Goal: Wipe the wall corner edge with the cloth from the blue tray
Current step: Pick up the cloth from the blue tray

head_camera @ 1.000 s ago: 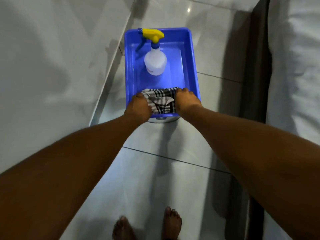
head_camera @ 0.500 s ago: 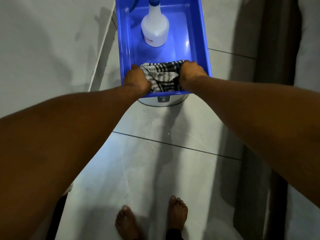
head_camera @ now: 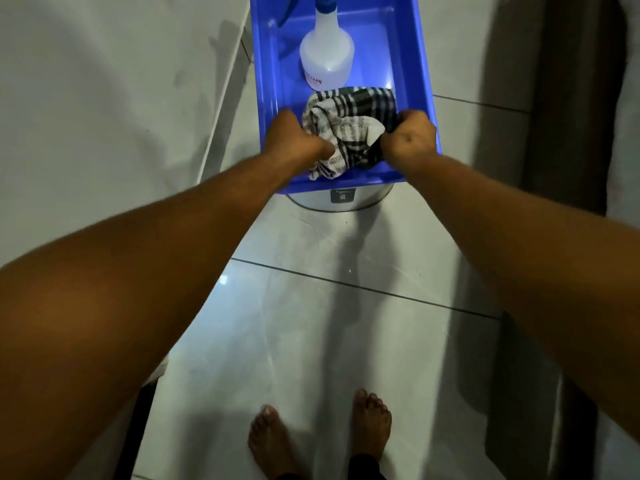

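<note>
A black-and-white checked cloth (head_camera: 349, 129) lies bunched in the near end of the blue tray (head_camera: 268, 81). My left hand (head_camera: 292, 140) grips its left side, and my right hand (head_camera: 408, 136) is closed on its right side. Both hands are inside the tray, just behind its near rim. The cloth is lifted and crumpled between them. The pale wall (head_camera: 104, 98) runs along the left, and its corner edge (head_camera: 223, 98) comes down beside the tray's left side.
A white spray bottle (head_camera: 327, 60) lies in the far part of the tray. The tray rests on a round grey container (head_camera: 343, 199). My bare feet (head_camera: 322, 434) stand on the glossy tiled floor. A dark vertical strip (head_camera: 571, 116) runs on the right.
Both hands have closed tighter on the cloth and gathered it up into a bunch. The camera has tilted down and moved closer, so the tray sits higher in view.
</note>
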